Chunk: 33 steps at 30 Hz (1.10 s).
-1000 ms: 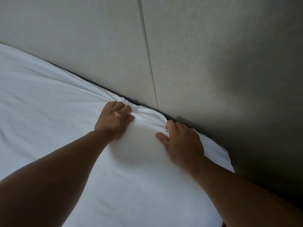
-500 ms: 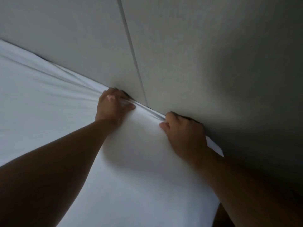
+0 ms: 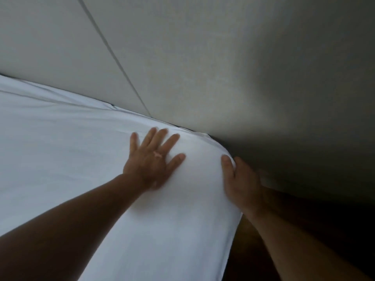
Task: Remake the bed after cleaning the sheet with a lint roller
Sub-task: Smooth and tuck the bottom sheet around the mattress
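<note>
A white sheet (image 3: 60,155) covers the mattress and wraps over its far right corner (image 3: 213,145) beside the headboard. My left hand (image 3: 152,161) lies flat on the sheet near that corner with its fingers spread. My right hand (image 3: 241,183) is at the mattress's right edge; its thumb rests on top of the sheet and its fingers go down over the side, hidden from view. The hand is blurred.
A grey padded headboard (image 3: 182,57) with a vertical seam (image 3: 113,55) rises right behind the mattress. A dark narrow gap (image 3: 223,142) runs between the two. Brown floor (image 3: 253,250) shows to the right of the bed, in shadow.
Both hands have left the gap at the headboard. My left hand has opened flat on the sheet. My right hand has slid round to the side edge of the corner.
</note>
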Each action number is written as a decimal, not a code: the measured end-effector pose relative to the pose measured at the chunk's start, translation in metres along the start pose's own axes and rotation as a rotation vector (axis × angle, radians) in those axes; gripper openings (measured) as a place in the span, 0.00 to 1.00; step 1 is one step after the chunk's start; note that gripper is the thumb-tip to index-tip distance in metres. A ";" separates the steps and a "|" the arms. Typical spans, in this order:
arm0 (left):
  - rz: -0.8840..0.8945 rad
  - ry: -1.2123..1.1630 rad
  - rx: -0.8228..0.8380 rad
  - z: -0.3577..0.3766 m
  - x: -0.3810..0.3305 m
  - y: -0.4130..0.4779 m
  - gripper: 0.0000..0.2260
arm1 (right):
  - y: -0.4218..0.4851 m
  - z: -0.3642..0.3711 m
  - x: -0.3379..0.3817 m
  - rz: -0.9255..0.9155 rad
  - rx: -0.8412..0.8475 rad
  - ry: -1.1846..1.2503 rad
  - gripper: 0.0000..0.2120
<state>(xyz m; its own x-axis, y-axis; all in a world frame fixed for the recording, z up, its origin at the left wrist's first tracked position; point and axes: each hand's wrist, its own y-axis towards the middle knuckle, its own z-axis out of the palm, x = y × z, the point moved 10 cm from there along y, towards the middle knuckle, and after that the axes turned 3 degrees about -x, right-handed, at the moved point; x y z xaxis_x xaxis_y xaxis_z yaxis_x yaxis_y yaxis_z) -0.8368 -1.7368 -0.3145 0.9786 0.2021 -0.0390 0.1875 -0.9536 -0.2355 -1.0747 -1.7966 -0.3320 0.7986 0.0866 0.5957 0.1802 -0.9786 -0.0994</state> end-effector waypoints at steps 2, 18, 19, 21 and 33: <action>-0.010 0.028 -0.029 0.000 -0.003 0.003 0.33 | 0.020 0.000 -0.006 -0.137 -0.013 -0.137 0.30; 0.161 -0.022 0.000 0.010 -0.069 -0.139 0.31 | -0.197 0.067 -0.083 0.888 0.427 0.659 0.35; 0.151 -0.011 0.006 0.013 -0.072 -0.138 0.31 | -0.215 0.080 -0.082 0.974 0.413 0.728 0.33; 0.123 0.010 -0.021 0.019 -0.076 -0.132 0.31 | -0.220 0.093 -0.080 0.931 0.292 0.709 0.27; -0.059 0.193 0.022 0.039 -0.090 -0.105 0.38 | -0.152 0.065 -0.131 0.479 0.115 0.136 0.17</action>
<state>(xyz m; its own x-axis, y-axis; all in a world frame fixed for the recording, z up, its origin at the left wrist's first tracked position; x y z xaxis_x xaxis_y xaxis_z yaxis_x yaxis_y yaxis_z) -0.9478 -1.6465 -0.3243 0.9645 0.2085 0.1618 0.2448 -0.9360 -0.2530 -1.1691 -1.6474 -0.4462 0.7268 -0.3989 0.5592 -0.1194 -0.8751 -0.4691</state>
